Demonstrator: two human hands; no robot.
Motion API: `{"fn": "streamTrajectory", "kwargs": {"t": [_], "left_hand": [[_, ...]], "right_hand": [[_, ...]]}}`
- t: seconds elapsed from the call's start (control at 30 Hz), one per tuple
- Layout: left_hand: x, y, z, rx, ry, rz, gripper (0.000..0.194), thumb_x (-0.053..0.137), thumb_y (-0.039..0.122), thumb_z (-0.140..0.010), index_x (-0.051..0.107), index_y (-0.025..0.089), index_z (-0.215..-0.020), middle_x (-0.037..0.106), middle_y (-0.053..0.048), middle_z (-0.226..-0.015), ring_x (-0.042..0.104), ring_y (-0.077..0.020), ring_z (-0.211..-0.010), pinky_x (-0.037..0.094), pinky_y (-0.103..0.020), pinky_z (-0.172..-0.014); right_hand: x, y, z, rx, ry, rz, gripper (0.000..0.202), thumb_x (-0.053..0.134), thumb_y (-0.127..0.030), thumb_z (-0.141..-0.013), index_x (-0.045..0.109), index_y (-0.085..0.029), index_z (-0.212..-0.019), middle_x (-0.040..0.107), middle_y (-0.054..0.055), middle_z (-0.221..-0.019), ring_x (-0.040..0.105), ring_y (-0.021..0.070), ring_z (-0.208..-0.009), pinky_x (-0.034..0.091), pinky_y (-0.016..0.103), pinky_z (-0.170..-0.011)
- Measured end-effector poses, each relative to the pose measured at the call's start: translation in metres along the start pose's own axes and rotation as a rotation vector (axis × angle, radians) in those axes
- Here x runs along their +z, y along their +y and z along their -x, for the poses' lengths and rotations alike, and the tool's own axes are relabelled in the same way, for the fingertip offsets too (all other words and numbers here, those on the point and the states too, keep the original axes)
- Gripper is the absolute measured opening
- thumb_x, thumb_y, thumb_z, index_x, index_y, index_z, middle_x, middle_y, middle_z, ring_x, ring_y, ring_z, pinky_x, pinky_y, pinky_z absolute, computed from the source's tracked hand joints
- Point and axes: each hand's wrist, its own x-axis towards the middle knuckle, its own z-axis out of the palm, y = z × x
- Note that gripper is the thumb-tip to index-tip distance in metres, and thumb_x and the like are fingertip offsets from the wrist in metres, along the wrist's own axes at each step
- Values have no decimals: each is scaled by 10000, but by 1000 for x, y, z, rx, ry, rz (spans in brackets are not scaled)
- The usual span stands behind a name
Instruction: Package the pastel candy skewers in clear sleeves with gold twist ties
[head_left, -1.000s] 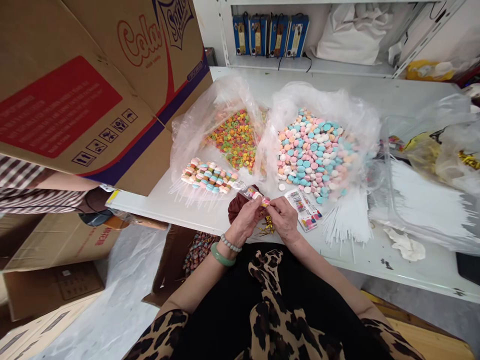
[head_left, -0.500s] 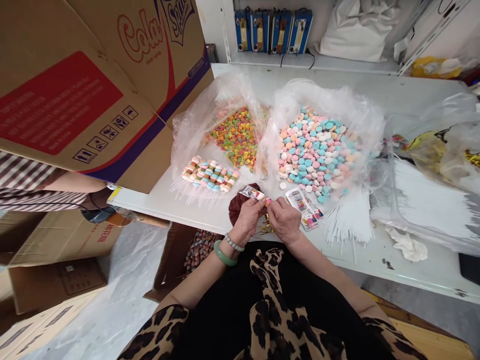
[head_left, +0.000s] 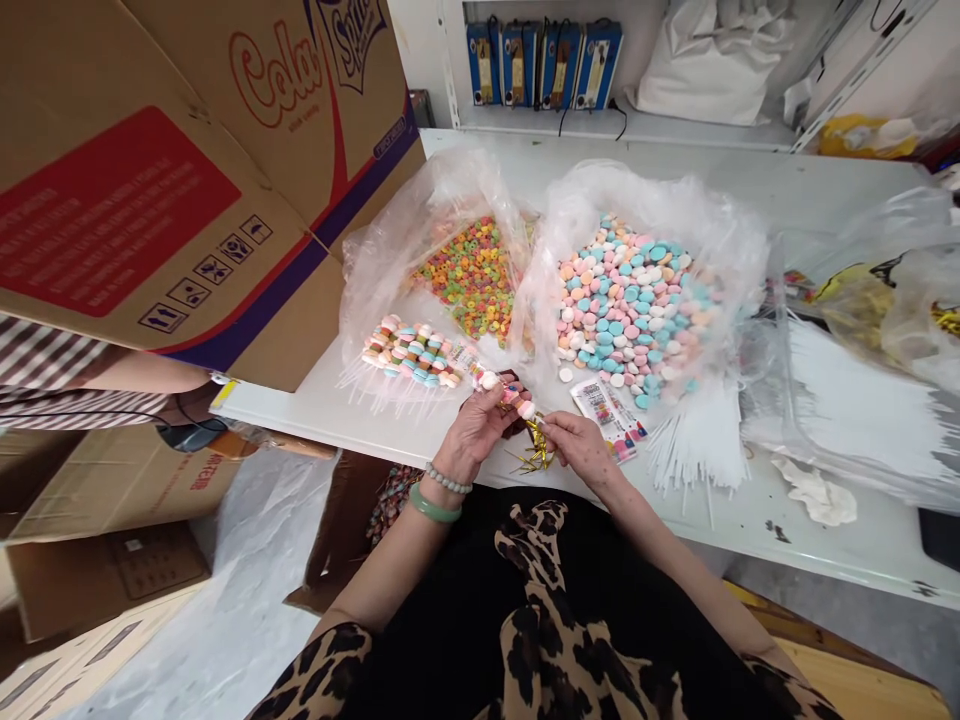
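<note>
A candy skewer (head_left: 517,403) with pale and coloured pieces, its printed clear wrapper (head_left: 466,362) reaching past the upper left end, lies between my hands over the table's front edge. My left hand (head_left: 477,428) is closed around its middle. At the lower right end, my right hand (head_left: 579,440) pinches the stick end; whether wrapper is also in the fingers I cannot tell. Gold twist ties (head_left: 535,452) lie just below the skewer, and a dark red cloth-like thing is partly hidden behind it. Finished-looking candy skewers (head_left: 412,350) lie in a pile to the left.
Bags of ring candies (head_left: 480,275) and pastel candy tablets (head_left: 622,300) stand behind my hands. Printed wrappers (head_left: 606,410) and white sticks (head_left: 697,440) lie to the right. A large carton (head_left: 300,330) stands at the left, with another person's arm (head_left: 150,383) beyond it.
My hands have moved apart, the left slightly leftward and the right a little right and down. More of the skewer shows between them. The gold ties are more exposed.
</note>
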Motion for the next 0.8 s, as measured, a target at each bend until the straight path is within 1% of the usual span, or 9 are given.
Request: {"fn": "streamTrajectory", "kwargs": {"t": [0.07,0.17,0.27,0.33,0.43,0.5,0.57,0.67,0.8], "left_hand": [[2,-3,-1,-4,-9,12,329,789,280,-731,671,155,-1011,707,-65,-967,691,-222,-931,531,-344,-859],[7,-14,0,-8,-25,17,308,790,277,-728,682,146,-985,712,-67,-949,692,-226,-926,530,-356,-882],[10,-22,2,-6,-42,30,297,800,291,-715,691,133,-942,714,-65,-886,689,-221,-905,520,-364,-907],[9,-22,3,-26,-30,7,325,810,307,-700,692,139,-951,720,-70,-903,684,-211,-896,519,-356,-892],[4,-15,4,-91,-6,-77,344,826,332,-671,690,154,-933,725,-74,-957,673,-189,-874,519,-328,-835],[1,-10,3,-94,41,-145,351,821,397,-662,687,155,-878,722,-64,-901,666,-177,-811,519,-327,-791],[-1,-8,2,-42,124,-228,380,818,459,-641,685,149,-817,707,-46,-805,647,-157,-727,509,-309,-740],[-1,-10,3,62,196,-339,401,837,470,-598,691,135,-762,691,-31,-730,602,-121,-646,473,-264,-681],[3,-24,7,90,175,-423,425,834,493,-592,709,113,-735,684,-41,-689,583,-122,-633,460,-267,-681]], "right_hand": [[9,2,-1,20,3,-63,218,518,-396,-837,607,-217,-751,570,-47,-546,409,95,-383,319,235,-413],[25,2,-2,-46,29,-79,208,504,-362,-840,556,-223,-694,573,-52,-525,419,95,-386,337,232,-430],[36,2,-4,-96,54,-126,217,500,-362,-847,530,-227,-681,556,-60,-510,433,99,-412,365,229,-465],[37,4,-6,-116,85,-143,219,501,-370,-850,527,-227,-686,545,-63,-502,442,103,-430,378,227,-486],[33,8,-8,-158,134,-103,206,509,-361,-847,551,-225,-699,545,-60,-502,468,111,-472,401,228,-536],[29,11,-9,-158,143,-90,200,519,-353,-839,567,-221,-695,535,-58,-489,480,116,-490,408,230,-560],[26,13,-10,-130,132,-96,216,521,-360,-834,571,-218,-680,515,-58,-469,480,121,-489,406,231,-559],[21,16,-11,-132,153,37,246,497,-381,-854,607,-221,-703,548,-46,-503,505,129,-513,396,230,-559],[20,20,-13,-231,267,431,258,465,-375,-906,672,-239,-835,664,-8,-664,578,149,-619,367,236,-598]]}}
